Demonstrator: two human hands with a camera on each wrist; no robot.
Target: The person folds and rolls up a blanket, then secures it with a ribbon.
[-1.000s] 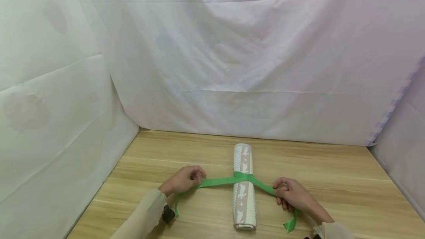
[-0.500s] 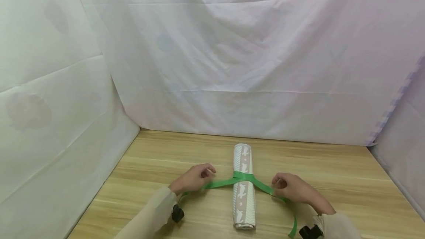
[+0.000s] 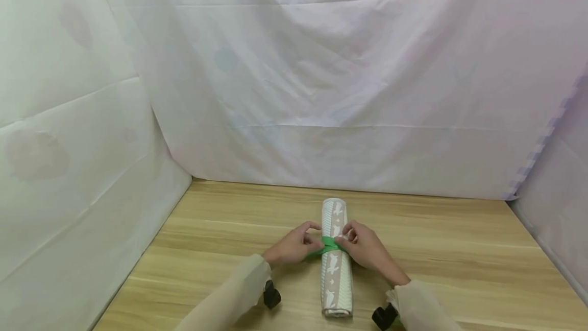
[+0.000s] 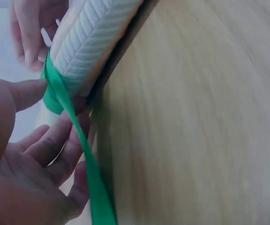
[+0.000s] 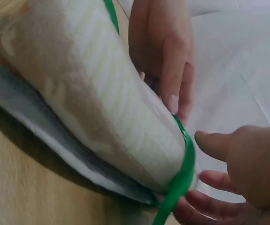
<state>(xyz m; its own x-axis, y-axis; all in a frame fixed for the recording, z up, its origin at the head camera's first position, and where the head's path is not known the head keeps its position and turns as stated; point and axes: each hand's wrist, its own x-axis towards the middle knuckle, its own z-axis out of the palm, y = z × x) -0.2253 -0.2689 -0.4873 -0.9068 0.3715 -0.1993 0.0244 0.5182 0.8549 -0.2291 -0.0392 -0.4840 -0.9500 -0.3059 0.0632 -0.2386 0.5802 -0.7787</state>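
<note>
A rolled cloth (image 3: 334, 280) in white and beige, with pale animal shapes, lies lengthwise on the wooden table. Green ribbon (image 3: 328, 244) wraps round its middle. My left hand (image 3: 294, 245) is at the roll's left side; in the left wrist view its thumb (image 4: 30, 93) touches the ribbon against the cloth, the other fingers spread below. From the right, my right hand (image 3: 366, 245) reaches the same spot. Its thumb (image 5: 212, 145) stands apart from its fingers, which are beside the ribbon (image 5: 184, 173) in the right wrist view. The crossing of the ribbon is partly hidden by both hands.
The wooden table (image 3: 220, 208) extends to both sides. Behind it hangs a white cloth backdrop (image 3: 321, 91), and further white sheets stand at left and right. A black wrist camera (image 3: 272, 295) sits below the left sleeve, another (image 3: 385, 316) below the right.
Both hands have moved inward along the ribbon, from out at either side to the middle of the roll. The rolled cloth has stayed in place.
</note>
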